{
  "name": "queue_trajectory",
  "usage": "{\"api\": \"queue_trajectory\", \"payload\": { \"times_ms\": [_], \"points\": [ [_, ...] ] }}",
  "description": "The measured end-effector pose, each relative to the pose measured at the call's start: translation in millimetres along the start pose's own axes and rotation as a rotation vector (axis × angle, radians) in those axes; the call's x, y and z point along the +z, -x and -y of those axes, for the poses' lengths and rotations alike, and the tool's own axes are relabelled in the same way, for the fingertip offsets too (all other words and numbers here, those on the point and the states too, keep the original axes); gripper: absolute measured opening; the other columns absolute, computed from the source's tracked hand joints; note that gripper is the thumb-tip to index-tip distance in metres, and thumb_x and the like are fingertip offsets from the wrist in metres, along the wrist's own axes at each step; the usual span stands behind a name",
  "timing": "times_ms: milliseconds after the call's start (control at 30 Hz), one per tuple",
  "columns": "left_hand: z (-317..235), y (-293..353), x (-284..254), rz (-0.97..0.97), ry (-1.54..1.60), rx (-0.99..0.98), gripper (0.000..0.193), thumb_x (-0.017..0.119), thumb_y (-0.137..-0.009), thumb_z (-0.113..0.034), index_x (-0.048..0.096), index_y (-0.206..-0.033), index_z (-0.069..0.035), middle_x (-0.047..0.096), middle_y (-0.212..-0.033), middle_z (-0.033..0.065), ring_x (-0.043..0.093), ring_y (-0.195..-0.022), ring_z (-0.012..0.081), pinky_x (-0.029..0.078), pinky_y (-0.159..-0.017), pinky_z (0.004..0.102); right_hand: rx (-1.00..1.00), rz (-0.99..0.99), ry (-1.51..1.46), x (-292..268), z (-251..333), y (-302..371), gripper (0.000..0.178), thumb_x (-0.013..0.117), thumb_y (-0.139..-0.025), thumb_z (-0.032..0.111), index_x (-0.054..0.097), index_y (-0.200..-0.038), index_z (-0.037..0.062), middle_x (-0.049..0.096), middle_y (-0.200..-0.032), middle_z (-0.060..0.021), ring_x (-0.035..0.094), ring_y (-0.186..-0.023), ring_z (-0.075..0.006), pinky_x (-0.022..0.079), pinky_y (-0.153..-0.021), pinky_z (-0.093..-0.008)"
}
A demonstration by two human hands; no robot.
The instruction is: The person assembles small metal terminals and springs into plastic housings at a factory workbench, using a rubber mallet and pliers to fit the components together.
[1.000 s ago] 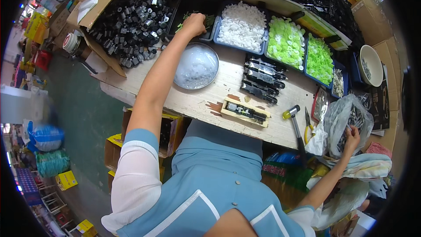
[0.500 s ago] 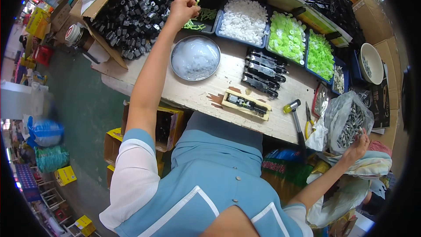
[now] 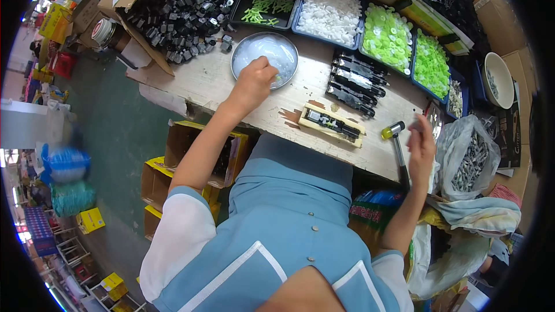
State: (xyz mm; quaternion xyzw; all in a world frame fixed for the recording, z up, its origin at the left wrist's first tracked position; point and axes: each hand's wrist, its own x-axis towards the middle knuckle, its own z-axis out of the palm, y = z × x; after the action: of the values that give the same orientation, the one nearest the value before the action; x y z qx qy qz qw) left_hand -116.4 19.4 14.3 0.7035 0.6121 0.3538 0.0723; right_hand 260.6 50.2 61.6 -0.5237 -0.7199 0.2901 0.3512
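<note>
My left hand (image 3: 253, 85) rests on the near rim of a round metal bowl (image 3: 263, 49) with its fingers pinched together; a small pale green piece seems to sit at the fingertips. My right hand (image 3: 422, 145) hovers, blurred, over the table's right end with its fingers raised. It is between a yellow-headed hammer (image 3: 393, 132) and a clear bag of metal screws (image 3: 471, 160). Whether it holds anything is unclear. Between the hands lies a wooden jig (image 3: 332, 125) with a black part in it.
Behind the jig lies a row of black assembled pieces (image 3: 354, 82). Along the back stand a box of black parts (image 3: 184, 6), a tray of green sticks (image 3: 267, 6), a tray of white parts (image 3: 328, 14) and trays of green round pieces (image 3: 388, 36). A white bowl (image 3: 500, 80) stands far right.
My left hand came back from the tray of green sticks to the metal bowl. My right hand left the bag of screws and moved left and up toward the hammer.
</note>
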Motion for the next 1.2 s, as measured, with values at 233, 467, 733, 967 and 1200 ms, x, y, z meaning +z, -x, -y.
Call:
{"api": "queue_trajectory", "payload": {
  "times_ms": [233, 467, 733, 967, 1200],
  "points": [
    [3, -14, 27, -0.006, -0.203, 0.087, 0.004, 0.054, -0.068, 0.003, 0.057, -0.068, 0.001, 0.051, -0.074, 0.0141, 0.053, -0.074, 0.0307, 0.045, -0.066, 0.0382, -0.093, 0.137, 0.034, 35, 11, 9, 0.023, 0.049, -0.086, 0.0, 0.052, -0.108, 0.0011, 0.058, -0.09, -0.0077, 0.055, -0.073, -0.0146, 0.044, -0.07, -0.0239],
    [-1, -12, 5, -0.094, 0.12, -0.101, 0.009, 0.061, -0.07, 0.001, 0.062, -0.079, 0.001, 0.055, -0.073, 0.0106, 0.056, -0.064, 0.0229, 0.045, -0.057, 0.033, -0.277, 0.029, 0.108, 46, 21, 3, 0.025, 0.057, -0.075, -0.005, 0.06, -0.099, 0.0042, 0.056, -0.087, -0.0089, 0.053, -0.085, -0.0234, 0.041, -0.073, -0.0301],
    [-39, 5, 5, -0.017, 0.983, -0.521, 0.009, 0.064, -0.079, -0.004, 0.064, -0.087, -0.001, 0.059, -0.073, -0.0025, 0.048, -0.062, 0.0026, 0.039, -0.055, 0.0169, -0.419, 0.098, -0.047, 96, 45, -7, 0.021, 0.066, -0.068, 0.001, 0.062, -0.088, 0.0046, 0.058, -0.082, -0.0072, 0.053, -0.076, -0.0241, 0.04, -0.068, -0.0325],
    [-64, 11, 22, -0.051, 0.991, -0.376, 0.009, 0.064, -0.078, -0.003, 0.064, -0.086, 0.001, 0.056, -0.075, -0.0006, 0.051, -0.068, 0.0044, 0.04, -0.058, 0.0172, -0.493, 0.09, 0.008, 112, 50, -15, 0.022, 0.063, -0.071, 0.001, 0.06, -0.092, 0.0058, 0.056, -0.082, -0.0058, 0.051, -0.079, -0.0233, 0.035, -0.067, -0.0336],
    [-75, 10, 25, -0.054, 0.819, -0.261, 0.01, 0.064, -0.076, 0.001, 0.065, -0.086, 0.002, 0.057, -0.078, 0.0022, 0.052, -0.071, 0.0072, 0.04, -0.061, 0.0193, -0.473, 0.096, 0.042, 108, 53, -11, 0.024, 0.065, -0.07, 0.0, 0.062, -0.093, 0.0034, 0.057, -0.082, -0.0081, 0.053, -0.077, -0.0233, 0.038, -0.068, -0.0317]
  ]
}}
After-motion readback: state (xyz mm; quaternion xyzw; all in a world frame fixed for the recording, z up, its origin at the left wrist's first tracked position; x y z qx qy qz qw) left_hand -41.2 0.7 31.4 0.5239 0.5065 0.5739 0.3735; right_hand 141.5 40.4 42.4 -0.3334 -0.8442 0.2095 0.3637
